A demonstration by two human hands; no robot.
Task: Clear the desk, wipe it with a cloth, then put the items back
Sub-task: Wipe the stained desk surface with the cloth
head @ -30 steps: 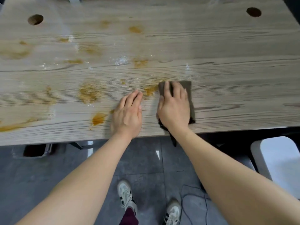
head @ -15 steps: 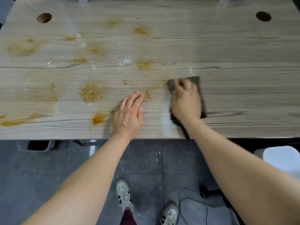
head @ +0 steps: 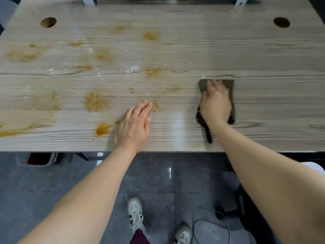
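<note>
A pale wood-grain desk [head: 193, 41] fills the upper view, with no items on it. Orange-brown stains [head: 95, 102] and white specks [head: 132, 69] mark its left and middle. A dark grey-brown cloth [head: 229, 85] lies flat right of centre, a twisted tail trailing toward the front edge. My right hand [head: 215, 103] presses down on the cloth with fingers spread flat. My left hand [head: 134, 125] rests flat on the bare wood near the front edge, fingers straight and together. A wet sheen shows between the two hands.
Two round cable holes [head: 48, 22] [head: 281, 22] sit at the back corners. Below the desk edge lie a grey tiled floor, my two white shoes [head: 135, 212], a black cable [head: 211, 221] and a bin [head: 40, 158] at left.
My right hand has slid the cloth to the right, away from my left hand, leaving a damp streak and fainter stains where it passed. The left hand has stayed put.
</note>
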